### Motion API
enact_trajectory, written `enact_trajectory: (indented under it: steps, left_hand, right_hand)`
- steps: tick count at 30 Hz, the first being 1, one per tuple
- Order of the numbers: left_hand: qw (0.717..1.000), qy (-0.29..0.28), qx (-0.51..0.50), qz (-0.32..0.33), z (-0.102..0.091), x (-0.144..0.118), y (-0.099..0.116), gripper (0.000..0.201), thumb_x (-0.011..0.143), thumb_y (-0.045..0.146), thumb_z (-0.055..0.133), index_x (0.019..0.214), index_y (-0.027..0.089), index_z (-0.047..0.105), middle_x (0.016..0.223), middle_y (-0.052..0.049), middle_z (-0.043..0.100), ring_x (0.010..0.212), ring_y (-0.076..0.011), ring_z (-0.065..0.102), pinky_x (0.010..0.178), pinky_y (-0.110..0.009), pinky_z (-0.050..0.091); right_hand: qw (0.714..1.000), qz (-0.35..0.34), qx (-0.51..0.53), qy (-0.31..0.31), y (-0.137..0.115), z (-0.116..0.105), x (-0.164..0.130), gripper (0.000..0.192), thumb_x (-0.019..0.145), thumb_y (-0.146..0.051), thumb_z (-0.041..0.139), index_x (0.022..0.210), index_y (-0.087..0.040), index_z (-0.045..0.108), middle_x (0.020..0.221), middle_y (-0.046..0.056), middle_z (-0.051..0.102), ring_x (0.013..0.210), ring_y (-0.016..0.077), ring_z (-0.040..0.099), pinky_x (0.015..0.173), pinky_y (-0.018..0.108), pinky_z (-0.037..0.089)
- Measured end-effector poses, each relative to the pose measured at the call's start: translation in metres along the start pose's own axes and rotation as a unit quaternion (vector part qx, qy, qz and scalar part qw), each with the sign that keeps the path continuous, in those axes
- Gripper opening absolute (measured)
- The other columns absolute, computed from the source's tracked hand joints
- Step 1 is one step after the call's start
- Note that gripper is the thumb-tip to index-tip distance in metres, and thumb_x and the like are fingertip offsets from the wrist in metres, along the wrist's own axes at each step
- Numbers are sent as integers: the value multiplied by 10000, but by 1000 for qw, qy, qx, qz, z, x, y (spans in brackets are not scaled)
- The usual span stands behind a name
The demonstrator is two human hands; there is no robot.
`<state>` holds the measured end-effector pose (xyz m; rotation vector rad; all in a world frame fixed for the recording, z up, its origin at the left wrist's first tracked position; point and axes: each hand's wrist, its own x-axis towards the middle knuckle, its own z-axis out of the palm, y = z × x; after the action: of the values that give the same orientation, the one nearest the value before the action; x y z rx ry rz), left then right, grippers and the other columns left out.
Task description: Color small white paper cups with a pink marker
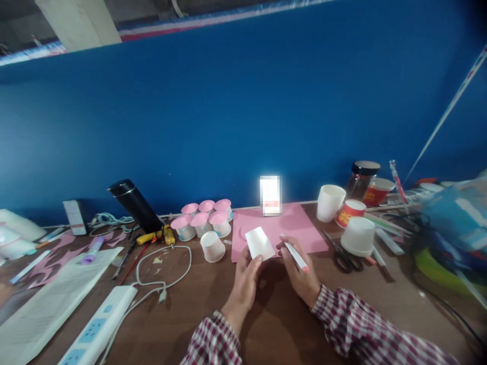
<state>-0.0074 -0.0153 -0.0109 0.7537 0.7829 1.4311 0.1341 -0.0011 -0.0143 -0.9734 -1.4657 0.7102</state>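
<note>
Hands low over the brown surface (274, 314), both in plaid sleeves. Left hand (245, 281) clenched on a small white paper cup (259, 243), thumb and fingers wrapped round its lower part, cup tilted with its base toward the camera. Cup held at the near edge of the pink paper sheet (281, 225) — just above that edge, not resting on it as far as can be told. Right hand (300, 271) closed on a white marker with a pink end (296, 256), held slantwise just right of the cup, its upper tip close to the cup but apart from it.

Left of the pink sheet, near its near corner, a lone white cup (212, 246); behind that cup, a cluster of pink-topped cups (203, 218). Further left of the sheet: a yellow glue gun (160, 236), a black flask (135, 205) leaning, a white power strip (99, 324) with its cord. At the far edge of the sheet — a bright, blurred phone screen (271, 195) standing upright. Right of the sheet: black-handled scissors (342, 256), an upturned white cup (358, 235), a red printed cup (349, 213), a tall white cup (330, 203) and a dark-lidded jar (363, 177).
</note>
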Motion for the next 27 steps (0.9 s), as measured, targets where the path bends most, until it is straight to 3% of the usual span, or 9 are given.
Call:
enact_trajectory:
  steps: [10,27]
  left_hand:
    - [1000,-13,3,-2,0,0,1,437,762,278,661,1174,167,564,1128,-112,661,1066,-260,605,978,-419,430]
    - [1000,8,22,-9,6,2,4,491,701,291,715,1152,182,556,1133,-102,673,1095,-274,608,1011,-429,404]
  right_hand:
    - [999,-23,-13,-26,1,0,-3,231,932,-274,471,1149,-204,504,1041,72,608,930,182,604,835,306,492]
    - [999,-31,-11,-23,3,1,0,237,955,-293,409,1147,-192,503,995,67,601,874,169,592,798,301,495]
